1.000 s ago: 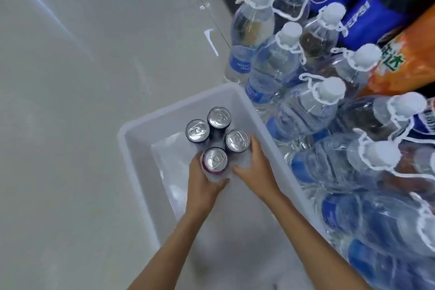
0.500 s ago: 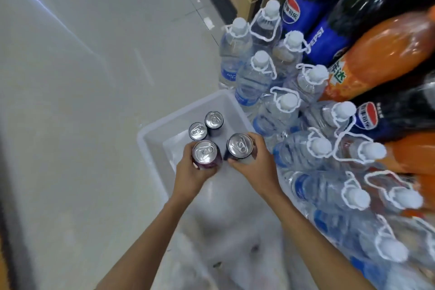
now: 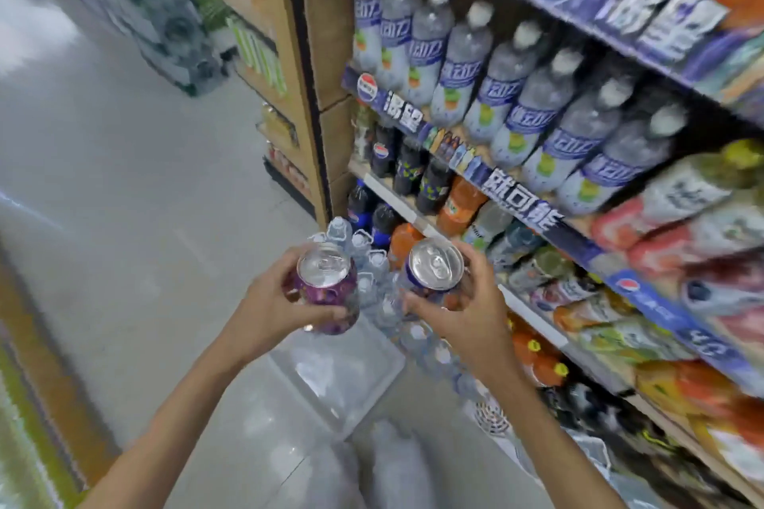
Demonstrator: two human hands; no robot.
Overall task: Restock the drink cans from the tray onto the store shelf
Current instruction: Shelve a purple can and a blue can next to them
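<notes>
My left hand [image 3: 273, 304] grips a purple drink can [image 3: 328, 293] with a silver top, held upright at chest height. My right hand [image 3: 463, 314] grips a second can [image 3: 434, 273], blue and orange, tilted slightly toward me. Both cans hang in the air above the white plastic tray [image 3: 343, 376] on the floor, which is blurred and partly hidden by my hands. The store shelf [image 3: 529, 215] rises to the right, packed with bottles. I cannot tell whether cans remain in the tray.
Large water bottles [image 3: 364, 256] stand on the floor between the tray and the shelf. Rows of pale sports-drink bottles [image 3: 516, 95] fill an upper shelf; cola and orange soda sit lower. A wooden shelf end [image 3: 297, 74] and another rack stand at the left rear.
Both hands have lifted a can each out of the tray and raised them. The view has swung up from the tray to the shelf.
</notes>
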